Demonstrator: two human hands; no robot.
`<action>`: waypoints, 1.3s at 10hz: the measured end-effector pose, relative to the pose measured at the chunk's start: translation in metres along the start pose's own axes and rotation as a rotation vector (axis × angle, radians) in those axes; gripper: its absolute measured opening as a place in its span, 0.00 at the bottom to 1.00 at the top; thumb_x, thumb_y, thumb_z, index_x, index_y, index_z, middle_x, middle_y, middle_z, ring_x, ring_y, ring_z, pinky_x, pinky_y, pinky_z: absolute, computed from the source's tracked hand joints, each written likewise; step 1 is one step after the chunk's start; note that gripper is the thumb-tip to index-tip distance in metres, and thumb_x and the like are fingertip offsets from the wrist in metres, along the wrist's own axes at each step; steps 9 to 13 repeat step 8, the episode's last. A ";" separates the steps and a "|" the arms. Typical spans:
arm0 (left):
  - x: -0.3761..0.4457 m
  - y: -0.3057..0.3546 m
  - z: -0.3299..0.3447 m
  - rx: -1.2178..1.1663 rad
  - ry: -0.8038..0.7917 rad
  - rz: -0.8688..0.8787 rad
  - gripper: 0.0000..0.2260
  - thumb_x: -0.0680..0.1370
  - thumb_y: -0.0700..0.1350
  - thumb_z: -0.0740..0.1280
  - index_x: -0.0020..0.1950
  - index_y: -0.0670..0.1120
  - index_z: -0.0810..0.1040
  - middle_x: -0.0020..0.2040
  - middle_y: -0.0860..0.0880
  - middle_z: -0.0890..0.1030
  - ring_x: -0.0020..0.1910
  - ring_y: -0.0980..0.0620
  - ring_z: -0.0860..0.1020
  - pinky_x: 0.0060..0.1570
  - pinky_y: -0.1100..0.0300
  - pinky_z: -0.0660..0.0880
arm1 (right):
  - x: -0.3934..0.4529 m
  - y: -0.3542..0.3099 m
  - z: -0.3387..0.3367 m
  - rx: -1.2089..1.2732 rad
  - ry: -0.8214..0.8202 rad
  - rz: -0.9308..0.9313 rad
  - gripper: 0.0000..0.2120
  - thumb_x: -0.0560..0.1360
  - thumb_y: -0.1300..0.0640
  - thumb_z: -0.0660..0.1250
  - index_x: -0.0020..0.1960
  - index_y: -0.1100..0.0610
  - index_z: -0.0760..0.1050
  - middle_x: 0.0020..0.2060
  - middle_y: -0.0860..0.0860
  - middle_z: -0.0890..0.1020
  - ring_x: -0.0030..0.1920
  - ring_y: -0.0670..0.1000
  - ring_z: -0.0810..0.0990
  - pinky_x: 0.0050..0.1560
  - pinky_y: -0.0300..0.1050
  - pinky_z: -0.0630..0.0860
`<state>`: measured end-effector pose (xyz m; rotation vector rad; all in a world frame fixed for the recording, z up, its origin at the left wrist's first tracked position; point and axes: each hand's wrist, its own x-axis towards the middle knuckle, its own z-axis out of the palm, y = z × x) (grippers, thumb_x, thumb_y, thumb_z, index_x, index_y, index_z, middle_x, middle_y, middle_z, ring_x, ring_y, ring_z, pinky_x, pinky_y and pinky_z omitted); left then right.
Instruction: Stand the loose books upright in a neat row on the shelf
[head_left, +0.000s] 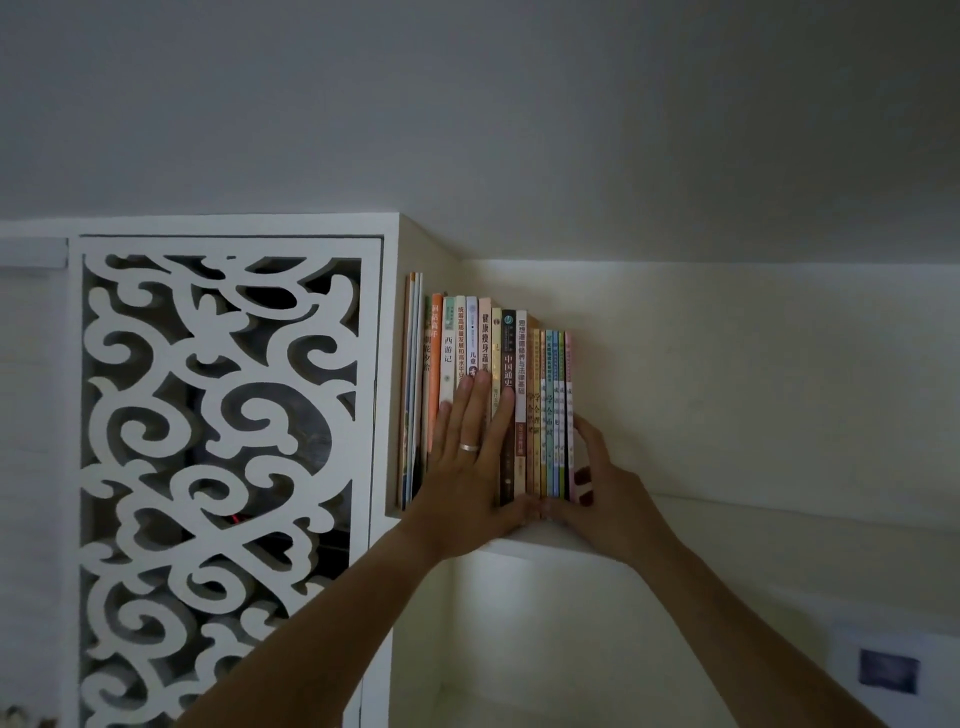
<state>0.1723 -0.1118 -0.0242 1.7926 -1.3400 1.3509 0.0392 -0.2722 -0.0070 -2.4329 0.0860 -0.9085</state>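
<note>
Head view looks up at a white shelf (727, 512) where a row of books (519, 405) stands upright, spines outward, packed against the white cabinet side (397, 364) on the left. The left hand (470, 467) lies flat on the spines in the middle of the row, fingers straight and slightly spread, fingertips reaching up over the white, pink and dark spines; a silver ring (469, 447) sits on one finger, and the thumb runs along the bottom edges of the books at the shelf's front lip. The right hand (597, 493) is at the right end of the row, fingers curved around the side of the last pink book (569, 415), thumb touching the lower edges of the thin coloured spines near the left thumb. Taller thin books (410, 384) stand at the far left, just beside the cabinet side. A carved white lattice door (223, 467) fills the left part of the view. A lower compartment (519, 649) opens beneath the shelf.
</note>
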 end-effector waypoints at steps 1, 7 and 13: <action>-0.003 0.000 0.002 0.025 -0.014 -0.006 0.47 0.77 0.66 0.68 0.83 0.38 0.53 0.84 0.37 0.46 0.84 0.37 0.45 0.79 0.32 0.50 | -0.005 0.003 -0.003 0.016 -0.044 0.023 0.53 0.71 0.47 0.78 0.82 0.39 0.44 0.56 0.44 0.79 0.40 0.32 0.77 0.38 0.21 0.70; -0.039 0.007 -0.010 0.176 -0.215 -0.077 0.34 0.85 0.64 0.46 0.85 0.45 0.49 0.85 0.41 0.44 0.84 0.41 0.44 0.78 0.32 0.55 | -0.021 -0.012 -0.010 -0.215 -0.082 0.306 0.41 0.71 0.39 0.76 0.75 0.59 0.66 0.69 0.58 0.75 0.67 0.57 0.75 0.59 0.45 0.73; -0.040 0.015 -0.035 0.084 -0.231 -0.099 0.31 0.85 0.64 0.45 0.85 0.51 0.46 0.85 0.44 0.43 0.84 0.46 0.40 0.77 0.31 0.53 | -0.030 -0.010 -0.019 -0.104 -0.006 0.247 0.41 0.72 0.42 0.76 0.78 0.57 0.65 0.72 0.58 0.73 0.68 0.56 0.74 0.61 0.44 0.72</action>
